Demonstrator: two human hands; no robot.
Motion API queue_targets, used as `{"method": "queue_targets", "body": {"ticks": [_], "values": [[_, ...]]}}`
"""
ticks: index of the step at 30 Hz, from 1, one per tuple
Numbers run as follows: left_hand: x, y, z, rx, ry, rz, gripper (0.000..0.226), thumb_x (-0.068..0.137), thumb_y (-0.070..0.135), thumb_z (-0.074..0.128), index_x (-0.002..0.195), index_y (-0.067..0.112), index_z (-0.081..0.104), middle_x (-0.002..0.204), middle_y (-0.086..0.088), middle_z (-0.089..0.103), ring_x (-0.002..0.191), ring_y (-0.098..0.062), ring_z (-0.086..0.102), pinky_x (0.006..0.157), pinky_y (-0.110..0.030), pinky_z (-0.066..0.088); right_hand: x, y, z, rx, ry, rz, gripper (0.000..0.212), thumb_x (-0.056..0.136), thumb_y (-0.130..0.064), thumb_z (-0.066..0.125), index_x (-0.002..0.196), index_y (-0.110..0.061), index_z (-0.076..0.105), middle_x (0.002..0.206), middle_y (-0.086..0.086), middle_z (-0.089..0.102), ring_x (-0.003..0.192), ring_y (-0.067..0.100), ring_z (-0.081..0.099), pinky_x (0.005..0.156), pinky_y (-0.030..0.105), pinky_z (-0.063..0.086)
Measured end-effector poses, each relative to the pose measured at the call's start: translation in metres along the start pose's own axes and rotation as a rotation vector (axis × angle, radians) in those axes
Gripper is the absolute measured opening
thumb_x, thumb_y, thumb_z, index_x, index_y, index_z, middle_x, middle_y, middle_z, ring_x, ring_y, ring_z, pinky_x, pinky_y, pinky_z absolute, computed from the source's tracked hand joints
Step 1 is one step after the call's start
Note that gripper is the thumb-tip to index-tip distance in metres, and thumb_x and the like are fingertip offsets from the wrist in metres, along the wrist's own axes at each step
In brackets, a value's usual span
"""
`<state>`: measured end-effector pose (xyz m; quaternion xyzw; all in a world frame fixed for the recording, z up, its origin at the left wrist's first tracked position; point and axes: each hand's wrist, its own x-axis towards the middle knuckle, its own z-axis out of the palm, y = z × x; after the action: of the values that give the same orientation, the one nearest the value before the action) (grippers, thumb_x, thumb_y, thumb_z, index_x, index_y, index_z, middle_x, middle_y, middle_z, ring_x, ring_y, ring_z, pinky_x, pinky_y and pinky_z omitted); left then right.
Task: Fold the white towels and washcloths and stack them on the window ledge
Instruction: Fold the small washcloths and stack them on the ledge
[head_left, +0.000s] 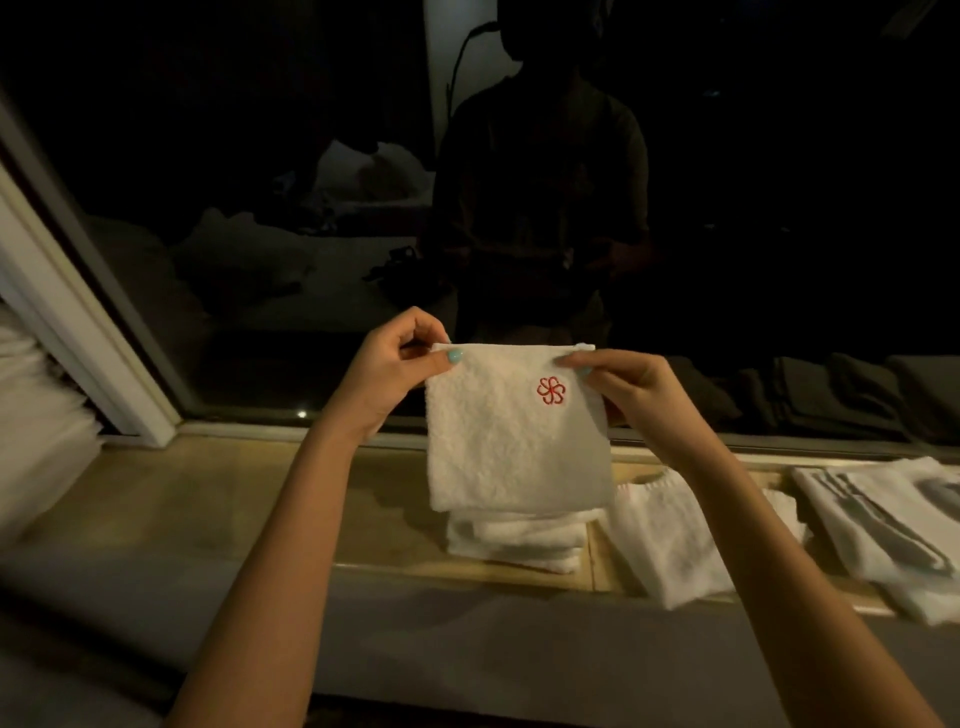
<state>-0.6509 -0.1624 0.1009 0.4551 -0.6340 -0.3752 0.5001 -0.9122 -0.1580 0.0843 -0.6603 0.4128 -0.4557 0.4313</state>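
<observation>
A folded white washcloth was held up by its two top corners, above the wooden window ledge. Its upper left corner was pinched between the thumb and curled fingers of the left hand. Its upper right corner was pinched in the same way by the right hand. A red flower-like emblem was stitched near the cloth's upper right. The cloth hung flat, facing the camera. Directly below it, a small stack of folded white cloths was set on the ledge; whether the hanging edge touched the stack could not be told. Just right of the stack, a loose white towel was spread over the ledge's front edge. Further right, white towels with grey stripes were laid. Behind the ledge, a dim reflection of a person was seen in the dark window glass.
</observation>
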Motion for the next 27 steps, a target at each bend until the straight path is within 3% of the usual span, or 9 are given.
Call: {"method": "queue_targets", "body": {"ticks": [3, 8, 13, 17, 23, 27], "values": [[0.006, -0.017, -0.009, 0.031, -0.013, -0.047, 0.013, 0.085, 0.009, 0.068, 0.082, 0.019, 0.059, 0.086, 0.004, 0.06, 0.081, -0.01, 0.059, 0.071, -0.025, 0.052, 0.004, 0.01, 0.013, -0.052, -0.055, 0.11, 0.023, 0.092, -0.021, 0.058, 0.111, -0.032, 0.066, 0.111, -0.009, 0.064, 0.092, 0.008, 0.067, 0.067, 0.02, 0.056], [0.027, -0.049, -0.005, 0.061, -0.01, -0.118, 0.009, 0.085, 0.014, 0.069, 0.084, 0.02, 0.061, 0.093, -0.001, 0.062, 0.088, -0.014, 0.061, 0.074, -0.027, 0.051, 0.021, 0.024, 0.014, -0.121, -0.095, 0.205, 0.042, 0.085, -0.021, 0.068, 0.125, -0.029, 0.057, 0.113, -0.012, 0.058, 0.093, 0.008, 0.063, 0.065, 0.017, 0.054], [0.047, -0.074, 0.013, 0.176, -0.029, -0.119, 0.009, 0.085, 0.016, 0.069, 0.09, 0.013, 0.062, 0.094, -0.004, 0.063, 0.089, -0.014, 0.061, 0.077, -0.029, 0.052, 0.037, 0.047, 0.005, -0.219, -0.15, 0.309, 0.057, 0.083, -0.017, 0.07, 0.136, -0.023, 0.05, 0.12, -0.001, 0.058, 0.096, 0.012, 0.063, 0.072, 0.024, 0.058], [0.051, -0.093, 0.019, 0.236, -0.03, -0.131, 0.012, 0.085, 0.013, 0.069, 0.084, 0.022, 0.061, 0.087, 0.004, 0.062, 0.084, -0.012, 0.061, 0.076, -0.034, 0.053, 0.045, 0.067, 0.01, -0.278, -0.171, 0.361, 0.058, 0.083, -0.015, 0.071, 0.137, -0.023, 0.05, 0.122, 0.003, 0.059, 0.097, 0.02, 0.065, 0.075, 0.031, 0.06], [0.041, -0.106, 0.018, 0.283, -0.025, -0.194, 0.012, 0.085, 0.014, 0.069, 0.094, 0.018, 0.062, 0.092, 0.008, 0.063, 0.087, -0.009, 0.062, 0.074, -0.025, 0.053, 0.047, 0.088, 0.014, -0.404, -0.187, 0.302, 0.059, 0.082, -0.019, 0.073, 0.136, -0.025, 0.05, 0.127, 0.004, 0.055, 0.103, 0.021, 0.061, 0.077, 0.031, 0.059], [0.026, -0.095, 0.018, 0.157, -0.022, -0.188, 0.028, 0.086, 0.014, 0.068, 0.111, 0.023, 0.06, 0.109, 0.009, 0.06, 0.102, 0.005, 0.057, 0.08, -0.016, 0.048, 0.043, 0.097, 0.011, -0.475, -0.152, 0.267, 0.061, 0.08, -0.026, 0.074, 0.136, -0.026, 0.051, 0.127, 0.004, 0.051, 0.106, 0.022, 0.058, 0.082, 0.033, 0.058]]}}
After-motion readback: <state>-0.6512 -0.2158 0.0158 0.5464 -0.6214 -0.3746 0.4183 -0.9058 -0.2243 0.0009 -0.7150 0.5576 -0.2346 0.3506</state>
